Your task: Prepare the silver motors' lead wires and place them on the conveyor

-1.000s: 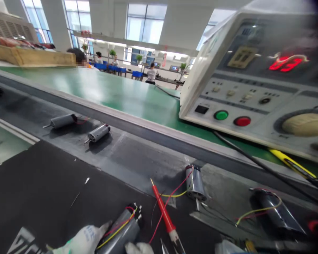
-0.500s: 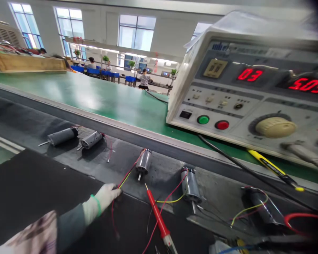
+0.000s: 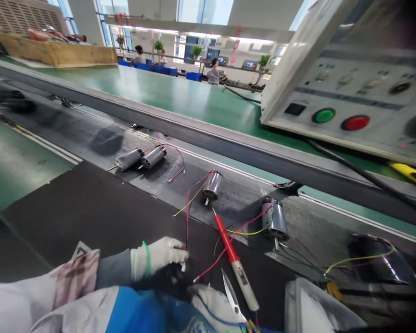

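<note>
White-gloved, your left hand (image 3: 161,253) curls over a small dark motor (image 3: 171,277), apparently clenched on it, though shadow hides much of the grip. A thin steel shaft pokes from the motor's far end. Your right hand (image 3: 208,300) sits just below, partly hidden, so you cannot tell whether it grasps anything. A green band (image 3: 146,259) circles your left wrist. Both hands are over a black mat (image 3: 72,208) on the bench. Just to their right lie open steel scissors (image 3: 233,296) and a red test probe (image 3: 226,238). Ahead, on a grey belt (image 3: 235,199), sit 4 silver motors, 2 of them touching, most trailing thin leads. A red lead (image 3: 186,222) runs from the nearest motor (image 3: 212,187) toward your left hand. A tester (image 3: 346,88) with green and red buttons stands at right.

The main risks seem to be snagging and cuts. A sharp pull on the motor could tug that red lead and drag its neighbour across the belt. Reaching carelessly past the open blades could nick a glove or a wire.
</note>
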Action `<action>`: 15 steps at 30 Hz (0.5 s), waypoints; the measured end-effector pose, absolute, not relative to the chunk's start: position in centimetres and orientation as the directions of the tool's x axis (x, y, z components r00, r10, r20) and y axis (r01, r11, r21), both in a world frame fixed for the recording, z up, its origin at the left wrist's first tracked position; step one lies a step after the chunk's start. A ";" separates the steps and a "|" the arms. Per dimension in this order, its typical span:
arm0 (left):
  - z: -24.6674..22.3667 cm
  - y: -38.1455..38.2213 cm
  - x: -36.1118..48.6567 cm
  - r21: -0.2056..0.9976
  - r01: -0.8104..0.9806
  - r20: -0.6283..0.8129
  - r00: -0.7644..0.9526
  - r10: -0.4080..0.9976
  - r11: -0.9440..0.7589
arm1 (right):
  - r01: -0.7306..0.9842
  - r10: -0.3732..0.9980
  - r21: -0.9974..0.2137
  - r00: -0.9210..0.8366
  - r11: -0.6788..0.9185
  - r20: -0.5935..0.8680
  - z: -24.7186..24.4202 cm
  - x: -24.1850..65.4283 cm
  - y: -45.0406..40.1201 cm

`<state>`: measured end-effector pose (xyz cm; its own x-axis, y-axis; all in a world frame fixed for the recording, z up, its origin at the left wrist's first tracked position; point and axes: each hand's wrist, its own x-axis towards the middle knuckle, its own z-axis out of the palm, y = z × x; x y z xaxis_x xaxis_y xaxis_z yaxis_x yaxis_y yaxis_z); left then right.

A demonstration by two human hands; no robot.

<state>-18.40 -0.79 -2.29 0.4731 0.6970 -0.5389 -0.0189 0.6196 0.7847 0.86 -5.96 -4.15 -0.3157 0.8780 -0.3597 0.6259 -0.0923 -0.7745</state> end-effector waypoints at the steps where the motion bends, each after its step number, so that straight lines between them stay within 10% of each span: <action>1: -1.9 -0.8 -17.7 0.764 -0.124 -0.526 0.447 0.723 0.633 | 0.633 0.895 -0.772 -0.312 -0.055 -0.319 -3.2 0.6 -6.3; 15: 0.0 -2.3 -14.6 0.806 -0.245 -0.409 0.426 0.807 0.538 | 0.423 0.886 -0.905 -0.436 0.047 -0.158 2.1 -0.3 -6.5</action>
